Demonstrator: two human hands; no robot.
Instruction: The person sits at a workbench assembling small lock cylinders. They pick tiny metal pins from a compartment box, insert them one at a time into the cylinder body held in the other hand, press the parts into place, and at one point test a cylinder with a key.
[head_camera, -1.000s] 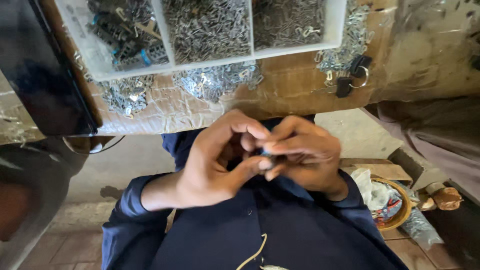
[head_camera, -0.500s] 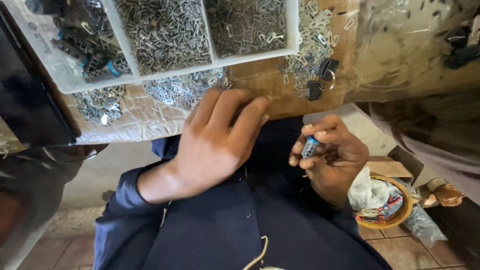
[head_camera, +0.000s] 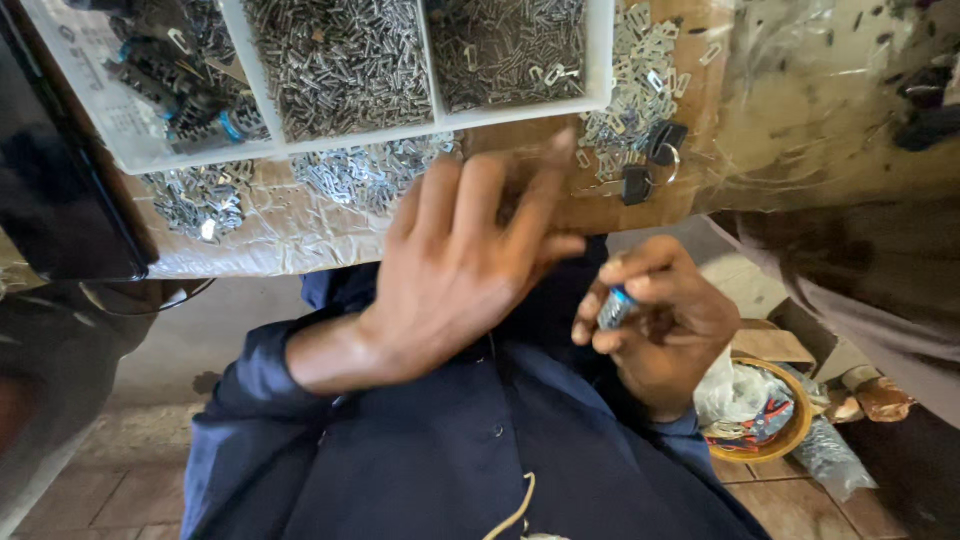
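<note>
— At the left edge: one white compartment tray (head_camera: 600, 60), dark clips in the first bay, bright metal bits in the next two; loose piles on the papered bench (head_camera: 300, 225) below.

— Centre?

— The left hand (head_camera: 460, 270), fingers spread, holding nothing, over the bench edge. A second ago it was pressed against the other hand; now it is apart.

— Right?

— The right hand (head_camera: 660, 320), fingers pinched on a small blue-and-silver part (head_camera: 615, 308) at chest height.

— Risk?

— A guess: that fingertip pinch is slight, so the part may slip into the lap or onto the floor.
</note>
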